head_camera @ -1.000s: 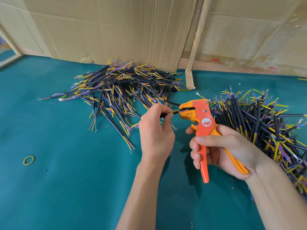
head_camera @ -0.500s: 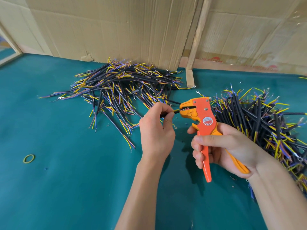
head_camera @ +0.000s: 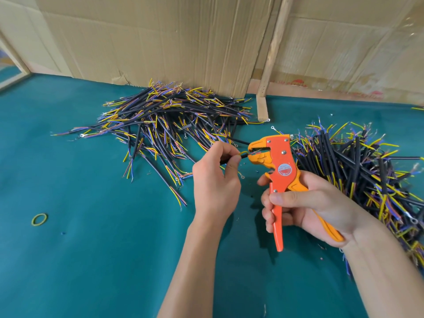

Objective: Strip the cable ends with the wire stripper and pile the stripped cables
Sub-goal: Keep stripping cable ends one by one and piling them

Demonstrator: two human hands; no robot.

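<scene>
One cable ran nine-to-three, tip in the wire stripper mouth, pinched by the left hand; right hand gripped the handles, head toward eleven.

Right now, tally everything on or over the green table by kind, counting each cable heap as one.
Cable heaps: 2, left heap and right heap
Wire stripper: 1
Held cable: 1
Rubber band: 1
Hands: 2, left hand, right hand
Total: 7
</scene>
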